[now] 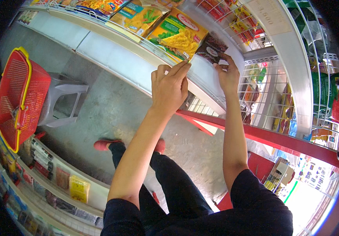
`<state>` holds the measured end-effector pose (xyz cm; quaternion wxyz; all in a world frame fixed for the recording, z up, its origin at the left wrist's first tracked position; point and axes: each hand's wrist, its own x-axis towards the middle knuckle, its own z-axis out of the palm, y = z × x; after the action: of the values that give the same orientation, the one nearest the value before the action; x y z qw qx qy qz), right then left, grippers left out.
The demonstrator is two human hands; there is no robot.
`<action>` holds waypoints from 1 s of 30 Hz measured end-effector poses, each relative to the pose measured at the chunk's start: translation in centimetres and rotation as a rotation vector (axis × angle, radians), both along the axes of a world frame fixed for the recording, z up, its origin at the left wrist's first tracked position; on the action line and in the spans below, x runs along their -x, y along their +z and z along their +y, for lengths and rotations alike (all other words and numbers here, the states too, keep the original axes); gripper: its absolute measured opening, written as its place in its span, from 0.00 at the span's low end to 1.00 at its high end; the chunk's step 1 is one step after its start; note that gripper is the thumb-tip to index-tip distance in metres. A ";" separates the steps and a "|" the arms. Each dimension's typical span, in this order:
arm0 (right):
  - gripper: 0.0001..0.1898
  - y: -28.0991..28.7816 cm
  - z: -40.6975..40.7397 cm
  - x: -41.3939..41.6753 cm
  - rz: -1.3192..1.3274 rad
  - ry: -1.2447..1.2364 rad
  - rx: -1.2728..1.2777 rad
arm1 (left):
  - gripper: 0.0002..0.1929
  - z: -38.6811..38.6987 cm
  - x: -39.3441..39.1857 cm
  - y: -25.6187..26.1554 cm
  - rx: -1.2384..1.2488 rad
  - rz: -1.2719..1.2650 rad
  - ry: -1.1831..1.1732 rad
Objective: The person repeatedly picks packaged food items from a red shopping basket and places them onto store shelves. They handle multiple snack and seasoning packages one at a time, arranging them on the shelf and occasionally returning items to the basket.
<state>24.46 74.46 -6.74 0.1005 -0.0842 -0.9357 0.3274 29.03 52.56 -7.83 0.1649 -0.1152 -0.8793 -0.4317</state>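
Note:
Both hands reach over a white store shelf (209, 75) stocked with food packets. My left hand (171, 85) is at the front wire edge, its fingertips against the lower corner of a yellow Sasa flour packet (179, 35); whether they grip it I cannot tell. My right hand (229, 73) is at the shelf's right end, its fingers curled at the edge of a small dark packet (212, 48) lying beside the yellow one. Another flour packet (140, 17) stands to the left of the Sasa packet.
A red plastic basket (39, 94) with yellow handles rests on a grey plastic stool (66, 88) at the left. Wire racks (263, 97) with packets flank the shelf on the right, above a red metal beam (263, 132). Lower left, another stocked shelf (95, 191) runs behind me.

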 end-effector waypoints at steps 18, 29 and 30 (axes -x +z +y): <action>0.21 3.2 -3.0 -2.5 0.116 -0.120 0.033 | 0.21 -1.0 -0.2 0.8 -0.197 -0.121 -0.117; 0.19 3.6 -24.9 -11.8 -0.421 0.163 0.725 | 0.19 -16.6 -9.4 2.0 -0.632 -0.456 0.280; 0.19 3.7 -27.1 -11.9 -0.479 0.192 0.737 | 0.18 -18.9 -10.4 2.3 -0.624 -0.466 0.338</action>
<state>36.39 47.32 -3.06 -0.1864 -0.1007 -0.7572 0.6178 39.38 33.63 -5.54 0.0573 0.1868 -0.7266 -0.6587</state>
